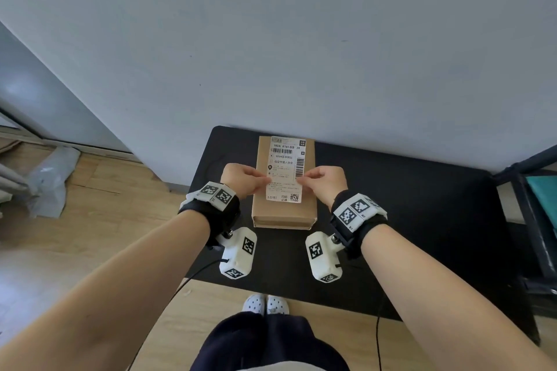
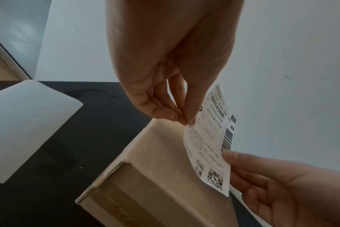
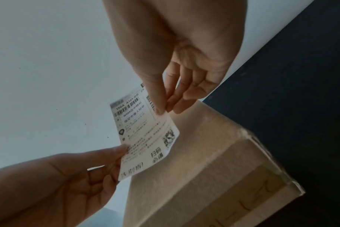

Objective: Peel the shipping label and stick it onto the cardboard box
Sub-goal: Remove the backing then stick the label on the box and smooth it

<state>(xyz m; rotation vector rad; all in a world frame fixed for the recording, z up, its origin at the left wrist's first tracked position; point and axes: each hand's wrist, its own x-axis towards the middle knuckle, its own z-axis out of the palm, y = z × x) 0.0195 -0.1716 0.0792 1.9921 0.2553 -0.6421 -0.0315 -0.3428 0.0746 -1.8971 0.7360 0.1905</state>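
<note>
A brown cardboard box (image 1: 284, 211) lies lengthwise on the black table (image 1: 407, 205), near the wall. Both hands hold the white printed shipping label (image 1: 284, 169) just above the box top, printed side up. My left hand (image 1: 265, 180) pinches its left edge between thumb and fingers (image 2: 188, 121). On the opposite edge, my right hand (image 1: 301, 179) pinches it the same way (image 3: 161, 110). In the wrist views the label (image 2: 210, 145) (image 3: 145, 133) curves slightly and its near end hangs free over the box (image 2: 155, 169) (image 3: 204, 169).
A white sheet (image 2: 23, 122) with a rounded corner lies on the table left of the box. A pale wall (image 1: 301, 54) stands directly behind the box. A dark shelf unit (image 1: 533, 220) stands at the right. A grey plastic bag (image 1: 48, 181) lies on the wooden floor at the left.
</note>
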